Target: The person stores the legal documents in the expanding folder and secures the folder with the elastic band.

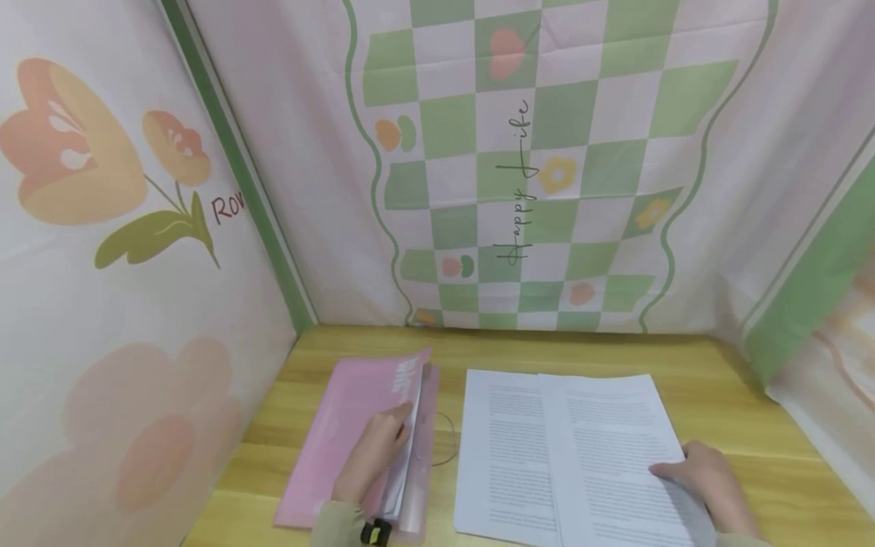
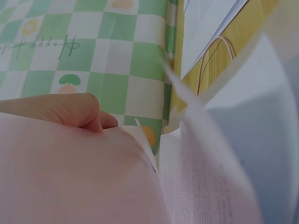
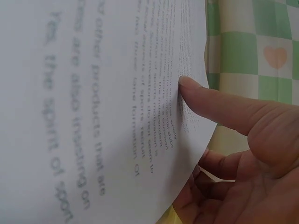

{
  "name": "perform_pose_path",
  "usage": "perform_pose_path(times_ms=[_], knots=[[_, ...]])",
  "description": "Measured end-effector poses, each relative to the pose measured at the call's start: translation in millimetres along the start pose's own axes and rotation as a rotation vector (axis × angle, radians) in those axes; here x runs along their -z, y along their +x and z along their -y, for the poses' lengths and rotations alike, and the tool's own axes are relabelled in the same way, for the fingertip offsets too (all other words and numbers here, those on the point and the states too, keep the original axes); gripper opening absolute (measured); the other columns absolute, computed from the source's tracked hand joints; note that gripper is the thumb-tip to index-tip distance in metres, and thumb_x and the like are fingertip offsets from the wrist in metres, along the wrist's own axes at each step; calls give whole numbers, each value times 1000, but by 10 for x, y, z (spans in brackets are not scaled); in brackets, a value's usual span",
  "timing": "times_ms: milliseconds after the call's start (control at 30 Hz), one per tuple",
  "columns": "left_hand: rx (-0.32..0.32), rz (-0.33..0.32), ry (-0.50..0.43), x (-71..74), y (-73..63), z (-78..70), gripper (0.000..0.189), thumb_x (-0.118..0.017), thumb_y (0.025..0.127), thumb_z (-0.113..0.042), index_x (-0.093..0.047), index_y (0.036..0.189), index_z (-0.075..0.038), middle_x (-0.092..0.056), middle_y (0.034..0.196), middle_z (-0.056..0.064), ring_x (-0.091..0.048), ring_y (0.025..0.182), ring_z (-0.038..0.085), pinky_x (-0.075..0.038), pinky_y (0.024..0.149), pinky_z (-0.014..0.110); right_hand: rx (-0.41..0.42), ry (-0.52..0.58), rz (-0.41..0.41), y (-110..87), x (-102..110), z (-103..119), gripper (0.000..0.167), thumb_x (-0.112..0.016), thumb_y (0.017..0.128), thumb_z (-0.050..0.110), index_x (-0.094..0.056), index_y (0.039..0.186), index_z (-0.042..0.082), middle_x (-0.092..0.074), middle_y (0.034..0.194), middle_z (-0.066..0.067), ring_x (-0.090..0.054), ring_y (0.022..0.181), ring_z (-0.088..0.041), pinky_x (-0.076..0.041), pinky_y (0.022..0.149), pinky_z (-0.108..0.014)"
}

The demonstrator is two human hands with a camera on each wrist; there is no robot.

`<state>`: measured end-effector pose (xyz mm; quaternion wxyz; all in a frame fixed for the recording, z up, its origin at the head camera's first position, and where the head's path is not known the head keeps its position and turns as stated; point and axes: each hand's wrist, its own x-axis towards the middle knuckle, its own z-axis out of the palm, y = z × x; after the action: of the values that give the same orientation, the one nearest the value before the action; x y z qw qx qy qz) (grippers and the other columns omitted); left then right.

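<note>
- the printed sheets (image 1: 513,456) lie on the right half of the table, two pages of text side by side.
- the right hand (image 1: 714,475) pinches their right edge, thumb on top of the page and fingers curled beneath; the paper bows at that edge.
- to the left lies the pink folder (image 1: 342,425), slanting slightly, with pale lettering near its far right corner.
- the left hand (image 1: 376,448) is clamped on the folder's cover at its right, open edge, fingers bent.
- white papers (image 1: 396,494) show in the folder's opening, some carrying print.
- a thin cord loop (image 1: 454,434) lies between folder and sheets.
- a black wristband (image 1: 376,532) circles the left wrist, by a beige sleeve (image 1: 335,524).
- all rest on the wood-grain table (image 1: 772,441).
- beyond its far edge hangs a green-and-white checked cloth (image 1: 506,152); flower-printed fabric (image 1: 82,304) stands at left.
</note>
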<state>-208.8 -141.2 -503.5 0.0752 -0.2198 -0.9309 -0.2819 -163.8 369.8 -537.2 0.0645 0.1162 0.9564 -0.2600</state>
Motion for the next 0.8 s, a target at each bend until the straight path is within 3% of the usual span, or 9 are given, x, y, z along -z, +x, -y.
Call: perform_pose_path(times_ms=[300,500,800], knots=[[-24,-17,4,-4,10,15,29,-55,89,4,-64,117,7,-46,61,-5,-36,53,-2,-38,48,10,0,51,11,-53,-2,55,67,-76,77,31,-42,106,-19,-57,97,-39,-60,86,-43,-48,76,-50],[-44,-29,9,-4,5,7,27,-56,88,5,-65,114,7,-45,60,-5,-35,53,-2,-37,47,10,2,53,21,-9,-10,13,68,-77,76,31,-44,107,-20,-59,97,-36,-61,87,-40,-48,76,-47],[-46,-36,13,8,-11,-8,37,-56,88,7,-61,125,10,-50,62,-2,-35,54,-2,-39,49,12,18,41,26,18,48,-39,61,-74,79,24,-49,112,-22,-61,100,-37,-62,88,-41,-49,76,-48]])
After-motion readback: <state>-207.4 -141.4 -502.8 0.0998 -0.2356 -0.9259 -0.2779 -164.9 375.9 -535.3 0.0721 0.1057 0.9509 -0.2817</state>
